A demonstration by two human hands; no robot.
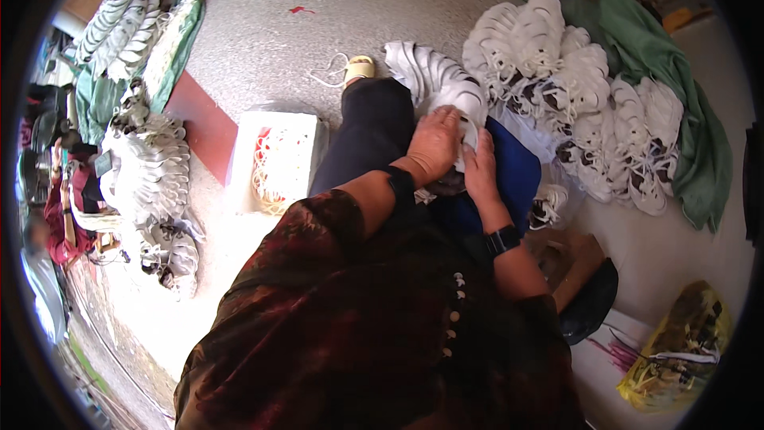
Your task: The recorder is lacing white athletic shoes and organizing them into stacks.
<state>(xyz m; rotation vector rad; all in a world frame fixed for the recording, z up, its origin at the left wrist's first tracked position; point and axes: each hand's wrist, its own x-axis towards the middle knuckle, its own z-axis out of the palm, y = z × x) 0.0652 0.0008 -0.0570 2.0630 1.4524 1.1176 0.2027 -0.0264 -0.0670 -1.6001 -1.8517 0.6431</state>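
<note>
A white shoe upper [468, 131] lies over my lap, between my two hands. My left hand [434, 145] is closed over its near left side, fingers bent on the white material. Against its right edge my right hand [481, 167] is closed too, thumb and fingers pressing the piece. What lies under the fingers is partly hidden. Just beyond my hands a nested row of white shoe uppers [430, 72] curves away over my leg. A blue cloth or board [517, 167] shows beside my right hand.
A white box [306, 147] of pale laces stands left of my leg. Heaped laced uppers [585, 87] and a green cloth [700, 151] lie at right, a yellow bag [676, 350] lower right. More uppers [147, 171] and another person [68, 215] are at left.
</note>
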